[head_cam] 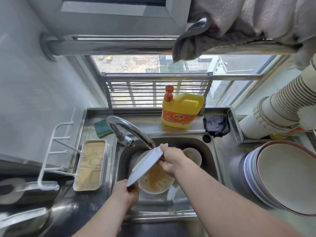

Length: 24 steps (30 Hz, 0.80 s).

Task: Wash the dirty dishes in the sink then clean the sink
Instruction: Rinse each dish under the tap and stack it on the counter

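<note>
Head view: the person is holding a white plate (146, 165) tilted on edge over the sink (211, 161), its upper rim up by the faucet (130, 132) spout. The left hand (125, 194) is gripping the plate's lower rim, fingers curled under it; the right hand (171, 160) is pinching the upper rim, and something thin and reddish, maybe chopsticks, is showing under its fingers, too blurred to be sure. Whether water is running I cannot tell. Judging progress: washing looks barely under way. Directly below the plate and between the two forearms, a large bowl (156, 183) is sitting in the basin, holding orange-brown soupy leftovers with bits floating in it. Just beyond the right hand, a smaller bowl (193, 157) is holding a similar brownish residue. Under the right forearm, a white utensil or lid is lying in the basin, unclear which. So at least two dirty bowls remain, and the sink itself is not yet cleaned; brownish splashes are showing on its near rim. Beyond the hands, the yellow detergent bottle (182, 111) is standing on the ledge, a green sponge (102, 128) lying left of the faucet, a dark cloth (216, 124) to the right. Right of the right arm, a stack of plates (282, 183) is resting on the counter.
</note>
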Tool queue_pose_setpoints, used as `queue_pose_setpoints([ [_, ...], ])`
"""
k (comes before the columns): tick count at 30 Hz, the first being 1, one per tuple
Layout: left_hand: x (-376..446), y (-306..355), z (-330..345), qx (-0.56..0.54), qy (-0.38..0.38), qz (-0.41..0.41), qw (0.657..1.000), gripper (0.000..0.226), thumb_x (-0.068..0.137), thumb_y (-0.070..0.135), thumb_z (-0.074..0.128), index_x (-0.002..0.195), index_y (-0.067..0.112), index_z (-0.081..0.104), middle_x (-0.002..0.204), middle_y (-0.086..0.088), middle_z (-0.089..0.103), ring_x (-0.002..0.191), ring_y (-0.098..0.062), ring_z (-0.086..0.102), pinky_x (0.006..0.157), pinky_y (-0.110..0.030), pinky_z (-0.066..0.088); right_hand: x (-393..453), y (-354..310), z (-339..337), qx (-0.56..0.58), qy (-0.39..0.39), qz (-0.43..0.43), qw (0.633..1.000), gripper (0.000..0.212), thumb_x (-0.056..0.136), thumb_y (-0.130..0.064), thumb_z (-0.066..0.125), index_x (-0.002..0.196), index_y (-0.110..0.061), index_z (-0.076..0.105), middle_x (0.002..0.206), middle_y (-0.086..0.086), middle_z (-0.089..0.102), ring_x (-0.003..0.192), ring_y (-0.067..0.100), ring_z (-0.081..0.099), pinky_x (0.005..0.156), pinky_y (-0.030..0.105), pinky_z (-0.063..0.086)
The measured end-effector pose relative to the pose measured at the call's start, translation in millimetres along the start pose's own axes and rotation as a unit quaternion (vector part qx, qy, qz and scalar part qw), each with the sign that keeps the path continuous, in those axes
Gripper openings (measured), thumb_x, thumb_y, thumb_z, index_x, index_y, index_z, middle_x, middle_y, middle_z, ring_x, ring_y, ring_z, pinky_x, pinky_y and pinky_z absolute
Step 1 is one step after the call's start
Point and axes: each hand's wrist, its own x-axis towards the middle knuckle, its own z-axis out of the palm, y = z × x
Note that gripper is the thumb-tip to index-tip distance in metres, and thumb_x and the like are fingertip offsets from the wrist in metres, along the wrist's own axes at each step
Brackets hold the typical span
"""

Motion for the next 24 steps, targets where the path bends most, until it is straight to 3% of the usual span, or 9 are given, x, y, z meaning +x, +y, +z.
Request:
queue_pose_setpoints([
  [4, -2, 5, 12, -0.066, -0.042, 0.004, 0.997, 0.032, 0.112, 0.020, 0.045, 0.108, -0.007, 0.062, 0.075, -0.023, 0.073, 0.055, -0.033, 0.074, 0.044, -0.039, 0.061, 3, -8, -6, 0.053, 0.002, 0.007, 0.999, 0.015, 0.104, -0.005, 0.062, 0.116, 0.002, 0.057, 0.105, 0.023, 0.067, 0.091, 0.034, 0.069, 0.047, 0.039, 0.059],
  [6, -4, 5, 19, -0.079, -0.071, -0.004, 0.994, 0.039, 0.113, 0.028, 0.047, 0.114, -0.008, 0.062, 0.087, -0.024, 0.074, 0.065, -0.035, 0.077, 0.051, -0.042, 0.064, 5, -14, -13, 0.096, 0.009, 0.011, 0.995, 0.021, 0.105, -0.005, 0.060, 0.123, 0.005, 0.055, 0.108, 0.023, 0.065, 0.096, 0.036, 0.069, 0.061, 0.043, 0.060],
  [8, -6, 3, 29, -0.065, -0.094, -0.009, 0.993, 0.044, 0.112, 0.033, 0.048, 0.117, -0.008, 0.062, 0.089, -0.024, 0.074, 0.065, -0.034, 0.077, 0.049, -0.039, 0.063, 6, -20, -22, 0.128, 0.014, 0.011, 0.992, 0.025, 0.107, -0.006, 0.057, 0.126, 0.008, 0.053, 0.115, 0.025, 0.063, 0.111, 0.039, 0.068, 0.081, 0.046, 0.060],
  [9, -7, 1, 34, -0.054, -0.101, -0.007, 0.993, 0.045, 0.112, 0.035, 0.049, 0.118, -0.008, 0.062, 0.087, -0.024, 0.074, 0.064, -0.033, 0.077, 0.048, -0.038, 0.062, 5, -23, -28, 0.138, 0.013, 0.009, 0.990, 0.025, 0.108, -0.007, 0.055, 0.126, 0.008, 0.053, 0.116, 0.026, 0.062, 0.114, 0.040, 0.067, 0.083, 0.045, 0.061],
  [13, -15, -16, 57, -0.003, -0.121, 0.005, 0.993, 0.044, 0.109, 0.037, 0.054, 0.113, -0.006, 0.062, 0.077, -0.022, 0.074, 0.058, -0.029, 0.076, 0.047, -0.035, 0.062, 2, -31, -57, 0.171, 0.014, 0.004, 0.985, 0.018, 0.109, -0.010, 0.053, 0.109, 0.008, 0.055, 0.098, 0.026, 0.063, 0.085, 0.038, 0.066, 0.042, 0.041, 0.059],
  [15, -18, -26, 65, 0.021, -0.130, 0.006, 0.991, 0.043, 0.107, 0.036, 0.056, 0.115, -0.006, 0.063, 0.083, -0.022, 0.076, 0.062, -0.028, 0.077, 0.047, -0.034, 0.061, 2, -35, -73, 0.180, 0.025, -0.007, 0.983, 0.017, 0.109, -0.010, 0.053, 0.106, 0.007, 0.055, 0.096, 0.024, 0.063, 0.083, 0.035, 0.065, 0.041, 0.038, 0.058],
  [18, -20, -41, 73, 0.062, -0.143, 0.007, 0.988, 0.044, 0.106, 0.036, 0.059, 0.124, -0.005, 0.064, 0.108, -0.021, 0.077, 0.076, -0.028, 0.079, 0.052, -0.036, 0.064, 2, -38, -97, 0.184, 0.032, -0.019, 0.982, 0.021, 0.109, -0.011, 0.053, 0.108, 0.009, 0.057, 0.102, 0.025, 0.063, 0.078, 0.036, 0.069, 0.042, 0.037, 0.059],
  [21, -21, -55, 78, 0.110, -0.155, 0.023, 0.981, 0.045, 0.106, 0.036, 0.059, 0.129, -0.003, 0.065, 0.109, -0.018, 0.078, 0.078, -0.027, 0.080, 0.051, -0.033, 0.063, -5, -38, -122, 0.190, 0.031, -0.008, 0.981, 0.027, 0.111, -0.017, 0.051, 0.113, 0.010, 0.055, 0.104, 0.026, 0.062, 0.056, 0.039, 0.073, 0.038, 0.037, 0.056],
  [24, -25, -66, 76, 0.179, -0.171, 0.038, 0.968, 0.042, 0.106, 0.035, 0.059, 0.128, -0.001, 0.066, 0.111, -0.017, 0.079, 0.089, -0.028, 0.080, 0.055, -0.035, 0.063, -7, -34, -143, 0.171, 0.047, -0.010, 0.984, 0.031, 0.111, -0.020, 0.050, 0.125, 0.007, 0.057, 0.108, 0.022, 0.067, 0.072, 0.032, 0.074, 0.040, 0.034, 0.058],
])
